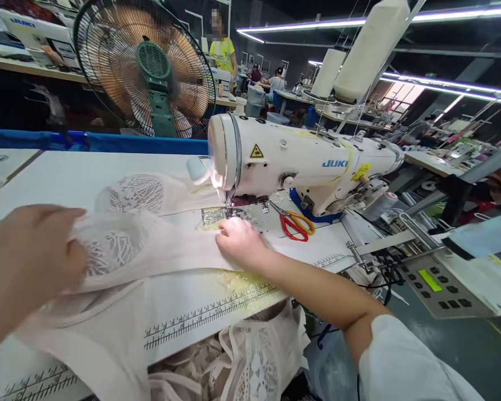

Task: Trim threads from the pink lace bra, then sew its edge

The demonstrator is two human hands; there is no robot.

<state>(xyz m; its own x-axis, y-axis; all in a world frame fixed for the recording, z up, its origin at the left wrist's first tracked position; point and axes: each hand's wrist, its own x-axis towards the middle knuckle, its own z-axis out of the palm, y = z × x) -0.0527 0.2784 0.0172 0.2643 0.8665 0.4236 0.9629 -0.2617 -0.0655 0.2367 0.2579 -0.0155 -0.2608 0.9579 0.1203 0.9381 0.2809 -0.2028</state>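
A white garment with lace panels [121, 248] is spread over the sewing machine table, its strip running up to the needle area. My right hand [240, 239] has its fingers curled closed on the garment's edge, just in front of the presser foot [229, 210]. At the left, my left hand [33, 259] is over the lace part, blurred by motion; whether it grips the cloth cannot be made out. The white sewing machine [300, 159] stands behind my right hand. Scissors with red and orange handles [294, 225] lie beside its base.
Printed rulers [209, 314] run along the table's front. More lace garments [259, 356] hang below the edge. Behind stands a large fan [150, 67]. Thread cones [369, 50] rise above the machine; a control panel [438, 284] is at the right. A person in yellow [223, 53] stands farther back.
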